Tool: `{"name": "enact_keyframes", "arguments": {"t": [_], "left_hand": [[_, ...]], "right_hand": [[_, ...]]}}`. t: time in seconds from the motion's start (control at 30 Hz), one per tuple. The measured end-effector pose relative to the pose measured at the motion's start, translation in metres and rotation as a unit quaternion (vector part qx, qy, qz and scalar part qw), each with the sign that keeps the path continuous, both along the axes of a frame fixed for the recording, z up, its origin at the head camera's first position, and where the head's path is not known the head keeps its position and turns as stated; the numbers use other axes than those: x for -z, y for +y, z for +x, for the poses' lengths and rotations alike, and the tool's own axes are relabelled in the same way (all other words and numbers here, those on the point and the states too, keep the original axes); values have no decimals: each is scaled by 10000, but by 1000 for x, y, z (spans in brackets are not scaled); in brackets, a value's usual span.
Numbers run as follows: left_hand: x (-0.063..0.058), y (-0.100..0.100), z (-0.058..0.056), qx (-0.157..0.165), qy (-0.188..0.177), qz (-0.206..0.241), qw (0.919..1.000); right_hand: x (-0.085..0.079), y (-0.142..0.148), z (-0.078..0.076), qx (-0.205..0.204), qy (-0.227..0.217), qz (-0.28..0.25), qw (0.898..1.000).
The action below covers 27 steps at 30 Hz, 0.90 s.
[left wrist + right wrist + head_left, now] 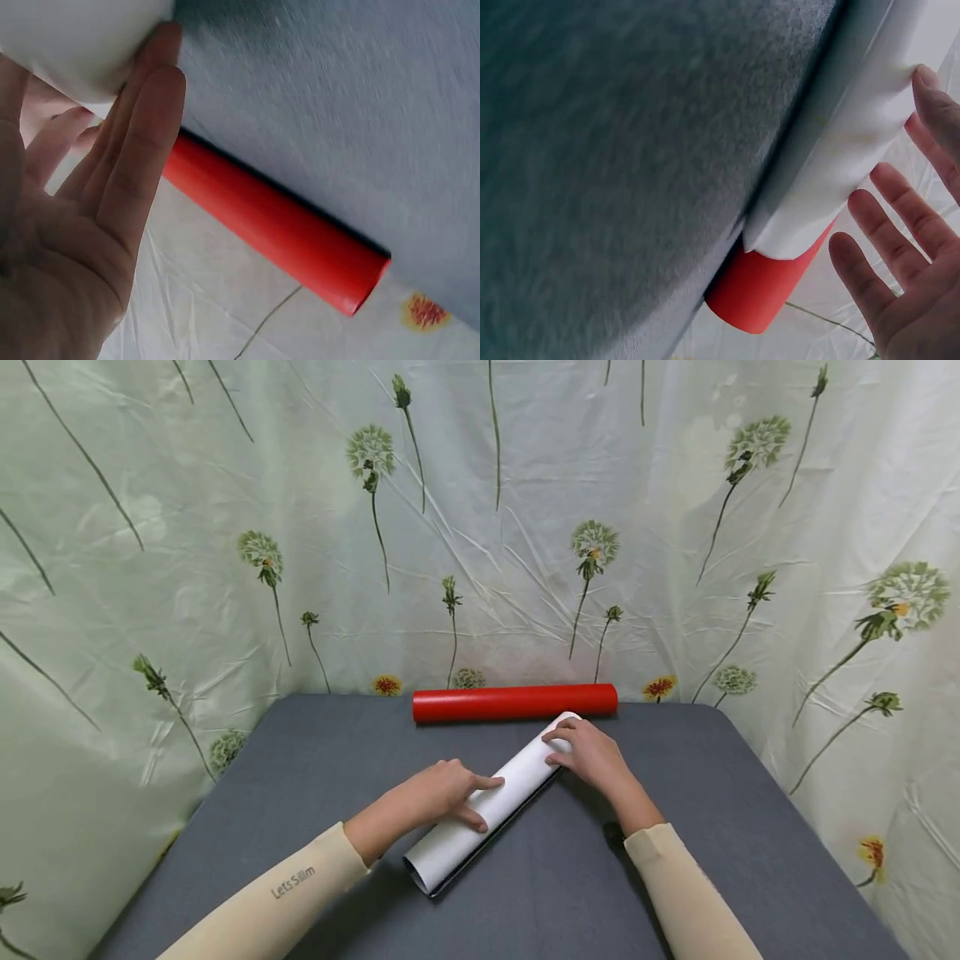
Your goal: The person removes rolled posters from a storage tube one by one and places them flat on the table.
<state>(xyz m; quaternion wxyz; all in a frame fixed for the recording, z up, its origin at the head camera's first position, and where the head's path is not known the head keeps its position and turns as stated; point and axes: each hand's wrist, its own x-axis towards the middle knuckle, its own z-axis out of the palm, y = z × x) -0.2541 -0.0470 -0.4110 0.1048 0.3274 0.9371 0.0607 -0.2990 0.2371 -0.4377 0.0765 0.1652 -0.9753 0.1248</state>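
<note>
A rolled-up white sheet (517, 785) with a dark underside lies diagonally on the table. My left hand (442, 793) rests on its nearer half, index finger and thumb stretched over the white surface. In the left wrist view the fingers (139, 161) look fairly straight against the roll's side. On the far half of the roll is my right hand (596, 756), fingertips and thumb touching lightly. Its fingers (889, 274) appear spread and relaxed in the right wrist view. Behind the white roll lies a red roll (513, 702), touched by neither hand.
The dark grey table (360, 739) meets a floral curtain (517, 568) along its back and sides. The red roll lies along the table's back edge. A small black object (613, 835) shows by the right wrist.
</note>
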Motion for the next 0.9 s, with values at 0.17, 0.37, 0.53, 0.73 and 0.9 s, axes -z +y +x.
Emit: {"name": "enact_keyframes", "arguments": {"t": [0.17, 0.37, 0.53, 0.73, 0.9], "left_hand": [[6, 5, 10, -115, 224, 227, 9994], [13, 17, 30, -285, 824, 272, 9958], [19, 32, 44, -562, 1184, 442, 9904], [27, 50, 56, -976, 1306, 461, 9855], [36, 58, 55, -1112, 1600, 500, 9795]], "right_hand": [[3, -4, -5, 106, -150, -258, 9995], [5, -11, -9, 96, -159, -619, 9979], [6, -16, -11, 179, -454, -863, 9951], [9, -28, -13, 130, -658, -1093, 9917], [9, -39, -17, 117, -632, -1139, 9914]]}}
